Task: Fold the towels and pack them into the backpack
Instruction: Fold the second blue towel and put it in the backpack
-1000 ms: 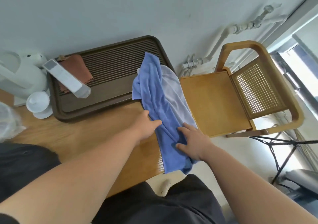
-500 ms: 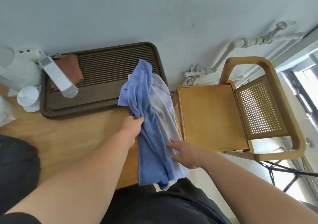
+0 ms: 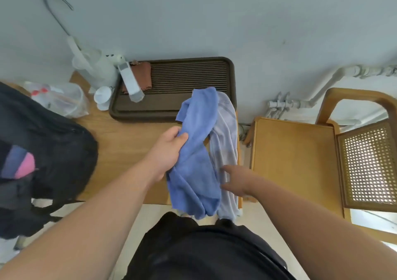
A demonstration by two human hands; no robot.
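Note:
A crumpled blue towel (image 3: 198, 150) lies along the right end of the wooden table (image 3: 120, 142), its lower end hanging over the front edge. My left hand (image 3: 169, 148) grips its left side in a bunch. Beside it on the right lies a pale lilac towel (image 3: 225, 142), also hanging over the edge. My right hand (image 3: 235, 179) rests on the lilac towel with straight spread fingers. A black backpack (image 3: 43, 161) lies open at the table's left end, with pink and blue cloth (image 3: 18, 164) showing inside.
A dark brown slatted tray (image 3: 182, 80) sits against the wall, holding a brown cloth (image 3: 142, 76) and a white remote-like device (image 3: 130, 82). A white kettle (image 3: 96, 67), a white lid (image 3: 103, 95) and a clear plastic bag (image 3: 62, 99) stand left of it. A wooden chair (image 3: 300, 157) stands right of the table.
My left hand has bunched the blue towel and drawn it leftward off the lilac towel. My right hand slid off the blue towel onto the lilac one. My view swung left, showing the backpack.

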